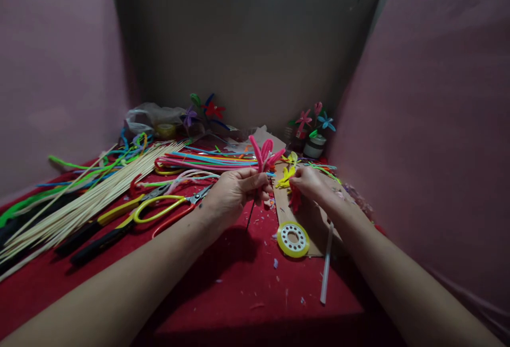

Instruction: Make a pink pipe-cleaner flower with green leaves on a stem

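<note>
My left hand (245, 185) is closed around the stem of a pink pipe-cleaner flower (264, 151), whose looped petals point upward. A thin dark stem shows below that hand. Just to the right, my right hand (307, 181) has its fingers pinched at a yellow pipe-cleaner flower (285, 178), over a piece of cardboard (283, 206). Red fuzzy pieces (295, 199) hang or lie right under those fingers; which, I cannot tell. Nearer to me, a roll of clear yellow tape (292, 239) rests partly on the cardboard.
Bamboo sticks (91, 193), yellow-handled scissors (159, 208) and pliers (119, 211) lie at left. Behind my hands are colored pipe cleaners (215, 161). A glue stick (327, 264) lies front right. Finished flowers (213, 109) and a jar (314, 146) stand at the back wall.
</note>
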Tool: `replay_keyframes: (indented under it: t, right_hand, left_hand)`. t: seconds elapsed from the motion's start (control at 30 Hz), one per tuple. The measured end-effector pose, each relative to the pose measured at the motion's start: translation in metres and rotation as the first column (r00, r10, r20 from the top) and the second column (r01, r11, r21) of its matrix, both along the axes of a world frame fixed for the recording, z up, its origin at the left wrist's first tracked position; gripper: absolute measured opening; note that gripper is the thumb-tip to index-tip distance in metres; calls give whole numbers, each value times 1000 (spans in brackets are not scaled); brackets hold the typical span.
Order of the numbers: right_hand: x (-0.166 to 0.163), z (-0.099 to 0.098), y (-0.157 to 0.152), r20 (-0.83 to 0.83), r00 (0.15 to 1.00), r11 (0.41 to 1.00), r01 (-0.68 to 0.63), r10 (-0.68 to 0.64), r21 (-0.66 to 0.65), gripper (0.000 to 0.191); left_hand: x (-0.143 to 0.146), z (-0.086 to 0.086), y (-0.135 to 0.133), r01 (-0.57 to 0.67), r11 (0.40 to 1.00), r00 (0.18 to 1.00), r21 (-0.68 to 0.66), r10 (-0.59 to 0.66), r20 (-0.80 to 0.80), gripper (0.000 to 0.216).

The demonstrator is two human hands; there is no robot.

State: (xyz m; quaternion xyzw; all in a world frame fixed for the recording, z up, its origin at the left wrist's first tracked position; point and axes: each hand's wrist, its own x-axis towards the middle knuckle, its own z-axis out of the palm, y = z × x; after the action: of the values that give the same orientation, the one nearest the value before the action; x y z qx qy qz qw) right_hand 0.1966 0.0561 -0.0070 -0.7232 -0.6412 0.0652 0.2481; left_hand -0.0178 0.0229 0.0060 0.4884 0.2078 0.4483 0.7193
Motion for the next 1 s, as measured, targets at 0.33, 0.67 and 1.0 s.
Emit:
replay_keyframes:
  t: [0.33, 0.67, 1.0]
  right_hand:
    - [10, 21, -36, -911, 335, 954, -255, 241, 158, 20]
    - [-26, 18, -52, -931, -34, 861, -369, 365, 351, 17]
    - [-33, 16, -63, -926, 139, 893, -347, 350, 286, 13]
  left_hand:
    - [2, -7, 4, -21, 992, 998, -123, 27, 53, 14]
    - [5, -11, -3, 176, 968, 983, -177, -164, 80, 12]
    - [7, -12, -1, 97, 988, 995, -117, -96, 16, 17]
